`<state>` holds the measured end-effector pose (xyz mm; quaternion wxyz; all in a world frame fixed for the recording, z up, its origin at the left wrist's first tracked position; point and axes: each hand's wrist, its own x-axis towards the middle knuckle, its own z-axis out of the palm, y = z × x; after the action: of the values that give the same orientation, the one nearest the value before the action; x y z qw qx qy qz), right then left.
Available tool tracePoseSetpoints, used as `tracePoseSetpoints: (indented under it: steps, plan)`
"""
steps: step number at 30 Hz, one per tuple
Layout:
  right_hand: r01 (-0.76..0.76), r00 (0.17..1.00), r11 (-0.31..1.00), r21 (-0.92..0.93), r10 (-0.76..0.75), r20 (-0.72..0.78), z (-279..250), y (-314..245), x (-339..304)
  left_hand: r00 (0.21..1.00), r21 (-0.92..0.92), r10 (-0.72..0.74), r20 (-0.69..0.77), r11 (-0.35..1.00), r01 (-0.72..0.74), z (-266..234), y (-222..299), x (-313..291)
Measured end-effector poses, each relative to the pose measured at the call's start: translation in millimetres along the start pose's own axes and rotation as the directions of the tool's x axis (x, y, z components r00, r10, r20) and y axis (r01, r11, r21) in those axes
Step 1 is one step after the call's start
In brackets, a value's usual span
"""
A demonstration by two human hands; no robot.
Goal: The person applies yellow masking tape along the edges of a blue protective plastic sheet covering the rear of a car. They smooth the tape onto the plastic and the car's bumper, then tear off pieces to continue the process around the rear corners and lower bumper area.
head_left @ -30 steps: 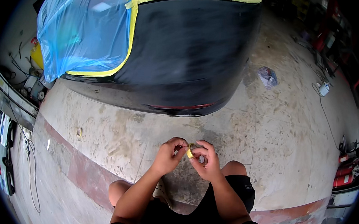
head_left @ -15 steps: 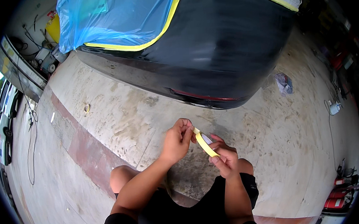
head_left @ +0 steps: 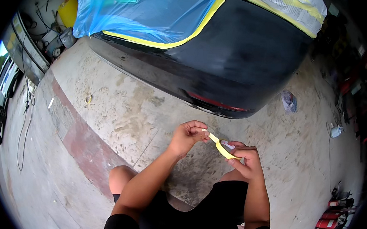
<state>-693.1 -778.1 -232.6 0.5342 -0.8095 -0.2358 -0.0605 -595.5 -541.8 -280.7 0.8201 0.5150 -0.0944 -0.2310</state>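
Observation:
Between my hands, in front of my knees, is a roll of yellow masking tape (head_left: 223, 151) with a short strip pulled off it. My left hand (head_left: 190, 137) pinches the free end of that strip between thumb and fingers. The roll itself is gripped by my right hand (head_left: 246, 159), thumb below and fingers over its side. Beyond both hands is a dark car bumper (head_left: 243, 64) with a red reflector strip (head_left: 216, 102) low along its edge. Blue plastic sheeting (head_left: 152, 17) covers the bodywork above it, edged with yellow tape.
Taped newspaper (head_left: 288, 3) masks the far right of the car. A crumpled plastic bag (head_left: 289, 101) lies on the stained concrete right of the bumper. On the left floor are a tape ring (head_left: 89, 99) and a cable (head_left: 25, 124). Red canisters (head_left: 330, 219) stand at lower right.
My hands have moved apart a little, and a longer strip now stretches from the roll. Both hands and the roll sit slightly further right. The view has shifted, showing more newspaper.

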Motion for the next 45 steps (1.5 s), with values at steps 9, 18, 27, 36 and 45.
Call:
tracePoseSetpoints:
  steps: [9, 18, 27, 36, 45]
  plan:
    - [-0.370, 0.923, 0.881, 0.296, 0.385, 0.007, -22.3, 8.8, -1.3, 1.000, -0.028, 0.012, -0.005, 1.000, -0.012, -4.7, 5.6, 17.9]
    - [-0.262, 0.951, 0.906, 0.331, 0.301, -0.073, -18.6, 6.4, 26.8, 0.978, -0.027, 0.074, -0.193, 0.996, -0.081, -43.8, 18.7, 57.5]
    - [-0.500, 0.857, 0.845, -0.191, 0.451, -0.250, -43.8, 23.8, 18.6, 0.944, 0.005, 0.205, -0.257, 0.978, -0.211, -61.2, 23.3, 74.1]
    - [-0.427, 0.884, 0.680, -0.596, 0.176, -0.433, -40.6, 26.2, 37.9, 0.940, -0.058, 0.171, -0.295, 0.979, -0.196, -52.5, 23.3, 81.6]
    - [-0.374, 0.910, 0.633, -0.678, 0.108, -0.401, -22.9, 26.2, 47.3, 0.843, -0.011, 0.261, -0.470, 0.953, -0.301, -44.0, 21.7, 91.3]
